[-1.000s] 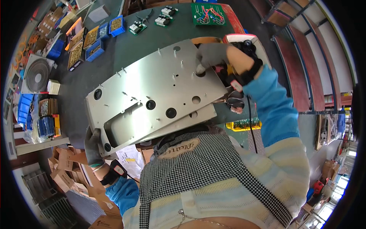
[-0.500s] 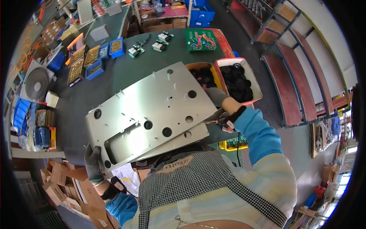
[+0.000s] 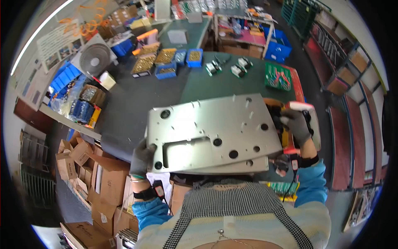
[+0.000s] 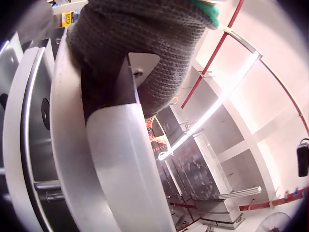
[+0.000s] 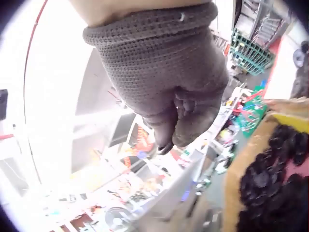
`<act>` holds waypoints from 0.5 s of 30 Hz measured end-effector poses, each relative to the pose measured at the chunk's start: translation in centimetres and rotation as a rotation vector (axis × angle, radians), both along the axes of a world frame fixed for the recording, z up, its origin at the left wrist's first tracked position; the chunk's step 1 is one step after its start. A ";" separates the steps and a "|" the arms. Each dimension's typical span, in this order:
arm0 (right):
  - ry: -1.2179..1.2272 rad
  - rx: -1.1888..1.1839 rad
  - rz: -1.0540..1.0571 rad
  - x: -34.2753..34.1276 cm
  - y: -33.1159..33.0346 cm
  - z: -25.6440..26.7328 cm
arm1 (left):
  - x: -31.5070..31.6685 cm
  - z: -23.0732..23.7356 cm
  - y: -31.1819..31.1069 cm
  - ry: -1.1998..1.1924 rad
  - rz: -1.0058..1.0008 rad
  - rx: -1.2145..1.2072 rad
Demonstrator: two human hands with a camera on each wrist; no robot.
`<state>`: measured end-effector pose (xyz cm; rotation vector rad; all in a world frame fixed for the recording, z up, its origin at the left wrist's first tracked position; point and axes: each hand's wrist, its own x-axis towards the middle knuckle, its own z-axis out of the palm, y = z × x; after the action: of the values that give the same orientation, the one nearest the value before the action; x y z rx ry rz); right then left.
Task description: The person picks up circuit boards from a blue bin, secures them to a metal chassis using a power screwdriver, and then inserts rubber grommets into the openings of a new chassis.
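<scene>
A shiny sheet-metal panel (image 3: 215, 120) with upright studs, a rectangular cutout and several black round grommets (image 3: 233, 154) in its holes lies at the near side of the table. It overlaps a second metal panel (image 3: 261, 165) beneath. At its lower left corner, my gloved left hand (image 3: 143, 157) grips the edge; in the left wrist view the glove (image 4: 140, 43) wraps the bent metal flange (image 4: 128, 159). My gloved right hand (image 3: 297, 125) is beyond the right edge, above the grommet bins. Its fingertips pinch a small black grommet (image 5: 165, 149).
A bin of black grommets (image 5: 270, 179) and a red-and-white box (image 3: 317, 143) stand right of the panel. Farther back are a green circuit board (image 3: 277, 77), small board assemblies (image 3: 239, 70) and blue screw bins (image 3: 194, 58). Cardboard boxes (image 3: 110, 174) lie at left below the table.
My right hand has left the hole near the panel's right end, where a black grommet now shows, and moved right to the bins. My left hand keeps its hold; the head view has turned.
</scene>
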<state>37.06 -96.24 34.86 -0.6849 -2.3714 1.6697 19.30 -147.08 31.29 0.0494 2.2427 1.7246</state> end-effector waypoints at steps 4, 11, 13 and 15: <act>0.183 0.343 0.300 0.9 -6.9 0.6 | 0.5 1.0 1.0 -0.013 0.008 -0.043; 0.178 0.951 0.253 1.9 -10.4 -2.4 | 0.1 0.4 0.4 -0.033 -0.013 0.036; 0.184 0.956 0.242 1.9 -10.7 -2.1 | 0.2 0.9 0.8 -0.054 -0.018 0.049; 0.176 0.956 0.245 2.1 -11.0 -1.9 | 0.2 0.9 0.8 -0.049 -0.016 0.055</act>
<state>39.16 -107.25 32.98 -0.0677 -2.7500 0.4395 19.51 -146.31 32.17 0.0371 2.1538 1.7601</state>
